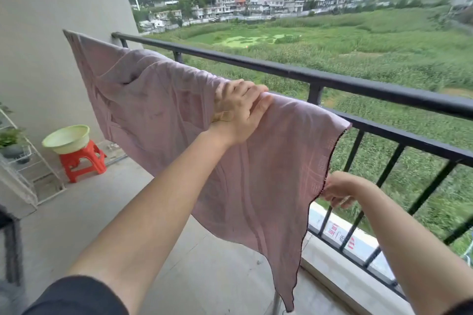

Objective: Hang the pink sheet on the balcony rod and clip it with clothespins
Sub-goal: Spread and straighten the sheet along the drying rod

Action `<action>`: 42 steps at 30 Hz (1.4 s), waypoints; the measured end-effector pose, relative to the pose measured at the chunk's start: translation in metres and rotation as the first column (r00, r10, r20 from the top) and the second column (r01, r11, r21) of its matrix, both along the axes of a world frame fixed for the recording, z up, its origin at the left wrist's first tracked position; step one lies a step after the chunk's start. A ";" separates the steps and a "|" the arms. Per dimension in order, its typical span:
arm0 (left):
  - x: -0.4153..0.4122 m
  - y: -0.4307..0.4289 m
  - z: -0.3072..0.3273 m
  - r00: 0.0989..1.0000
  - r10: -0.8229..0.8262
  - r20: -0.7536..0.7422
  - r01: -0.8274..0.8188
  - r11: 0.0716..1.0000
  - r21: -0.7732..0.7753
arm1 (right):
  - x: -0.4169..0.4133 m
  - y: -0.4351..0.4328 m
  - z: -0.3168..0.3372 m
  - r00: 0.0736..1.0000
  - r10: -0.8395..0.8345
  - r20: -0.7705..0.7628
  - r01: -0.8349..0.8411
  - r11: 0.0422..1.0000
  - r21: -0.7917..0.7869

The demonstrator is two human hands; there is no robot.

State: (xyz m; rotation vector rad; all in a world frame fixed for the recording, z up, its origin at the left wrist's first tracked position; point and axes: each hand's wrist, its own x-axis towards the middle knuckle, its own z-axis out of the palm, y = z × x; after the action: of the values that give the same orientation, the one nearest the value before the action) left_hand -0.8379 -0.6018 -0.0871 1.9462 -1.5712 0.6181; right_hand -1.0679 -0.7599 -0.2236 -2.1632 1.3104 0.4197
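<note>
1. Pressing down with straight fingers, the left hand [240, 110] lies flat on the top fold of the pink sheet [158, 110]; it curls round nothing.
2. The right hand [337, 190] is lower than the left hand and off to its right. Its fingers are curled on the sheet's dark-stitched side edge and pinch it.
3. The pink sheet is draped over a support that the cloth itself hides. It runs from far left of the left hand to just right of it, and 1 corner hangs to a point well below the right hand.
4. The black balcony railing [332, 79] passes just beyond both hands, and the right hand is in front of its upright bars.
5. A grey metal post [276, 302] shows under the hanging corner, below both hands.
6. Far to the left of the left hand, a pale green basin [65, 138] sits on a red plastic stool [82, 158]. A white plant rack [25, 155] stands just left of them.
7. Both forearms are bare, and the left arm has a dark sleeve near the elbow.
</note>
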 end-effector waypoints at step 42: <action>0.753 0.018 0.027 0.986 0.167 0.025 -0.169 0.968 0.184 | 0.771 0.077 0.205 0.883 0.393 0.254 0.024 0.504 -0.863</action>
State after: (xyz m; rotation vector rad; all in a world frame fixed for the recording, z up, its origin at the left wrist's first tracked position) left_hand -0.0853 -0.5835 -0.0602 2.2354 -1.5263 0.5662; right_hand -0.2971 -0.6825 -0.0191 -2.9693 1.1072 -0.8147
